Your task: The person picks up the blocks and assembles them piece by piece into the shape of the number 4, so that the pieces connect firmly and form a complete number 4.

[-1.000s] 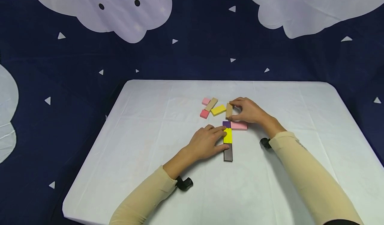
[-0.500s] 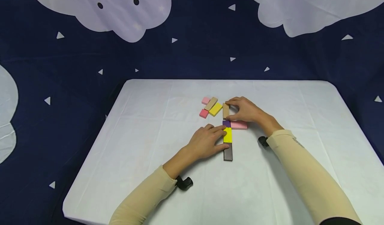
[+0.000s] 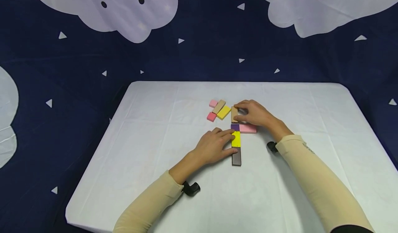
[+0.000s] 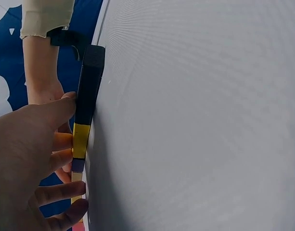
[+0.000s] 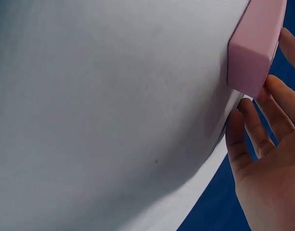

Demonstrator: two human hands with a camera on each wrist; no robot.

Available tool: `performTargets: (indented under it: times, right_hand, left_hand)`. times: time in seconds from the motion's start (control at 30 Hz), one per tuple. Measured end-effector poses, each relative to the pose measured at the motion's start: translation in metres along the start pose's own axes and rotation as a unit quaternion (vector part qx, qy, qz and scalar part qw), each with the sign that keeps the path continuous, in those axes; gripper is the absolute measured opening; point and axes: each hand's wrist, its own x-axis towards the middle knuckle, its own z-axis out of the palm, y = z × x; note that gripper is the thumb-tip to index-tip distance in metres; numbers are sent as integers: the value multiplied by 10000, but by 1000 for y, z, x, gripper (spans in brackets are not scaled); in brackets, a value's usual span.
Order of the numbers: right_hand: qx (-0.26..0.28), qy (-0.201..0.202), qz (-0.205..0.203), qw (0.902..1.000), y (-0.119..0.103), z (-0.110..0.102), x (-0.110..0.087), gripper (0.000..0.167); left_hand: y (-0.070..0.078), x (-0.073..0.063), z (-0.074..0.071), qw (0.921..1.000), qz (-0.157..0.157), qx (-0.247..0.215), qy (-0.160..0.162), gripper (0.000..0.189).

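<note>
A row of flat blocks runs away from the person: a dark brown block (image 3: 236,159), a yellow block (image 3: 237,142) and a small purple block (image 3: 235,126). To the purple one's right lies a long pink block (image 3: 248,128), large in the right wrist view. Fingers of the left hand (image 3: 209,147) reach the row's left side at the yellow block, its thumb on the dark block (image 4: 89,86). Beyond the purple block, the right hand (image 3: 256,114) holds a wooden block (image 3: 234,113), index finger at the far end and thumb over its right side.
Left of the wooden block lie another yellow block (image 3: 223,112), a tilted wooden block (image 3: 219,107), a red block (image 3: 211,117) and a small pink block (image 3: 213,103). All rest on a white-covered table (image 3: 174,105) before a dark blue cloth (image 3: 211,26).
The right hand slid the wooden block left, nudging and turning the loose yellow block against the tilted wooden one. Its thumb then shifted from the near end to the side. The left hand stayed put.
</note>
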Motion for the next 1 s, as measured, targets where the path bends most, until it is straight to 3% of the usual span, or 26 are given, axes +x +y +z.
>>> performTargets:
  times: [1.0]
  right_hand:
    - [-70, 85, -52, 9999, -4, 1, -6, 61]
  left_hand:
    - [0, 2, 0, 9999, -75, -89, -97, 61]
